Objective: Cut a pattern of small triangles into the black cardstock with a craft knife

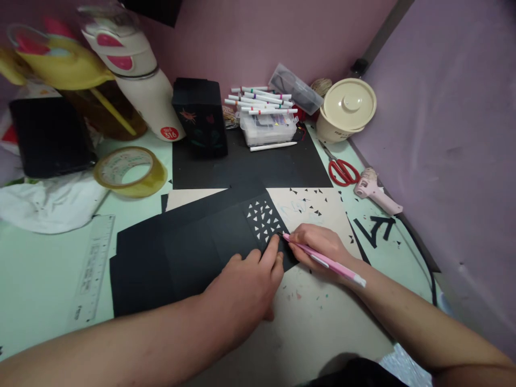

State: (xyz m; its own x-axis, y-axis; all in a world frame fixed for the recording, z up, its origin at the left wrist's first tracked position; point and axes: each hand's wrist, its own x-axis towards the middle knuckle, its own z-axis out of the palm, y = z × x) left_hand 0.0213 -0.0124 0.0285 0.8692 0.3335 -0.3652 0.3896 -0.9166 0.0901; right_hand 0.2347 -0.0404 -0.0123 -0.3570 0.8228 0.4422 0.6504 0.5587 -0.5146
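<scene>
A large sheet of black card (193, 242), with fold lines across it, lies at a slant on the desk. Its right panel carries several small triangular cut-outs (263, 217) through which the pale paper below shows. My right hand (320, 244) grips a slim pink craft knife (322, 257), its tip touching the card beside the lowest cut-outs. My left hand (245, 277) presses down on the card with the index finger stretched out close to the knife tip; the other fingers are partly bent, and nothing is held in it. Small black triangles (306, 199) are scattered on the pale paper beyond.
Red-handled scissors (343, 172), a pink glue gun (377, 192) and black scraps (374, 228) lie on the right. At the back stand a black decorated box (200, 118), white markers (262, 99) and a lidded cream pot (349, 110). Tape (155, 177), a clear ruler (93, 269) and a bottle (149, 97) are left.
</scene>
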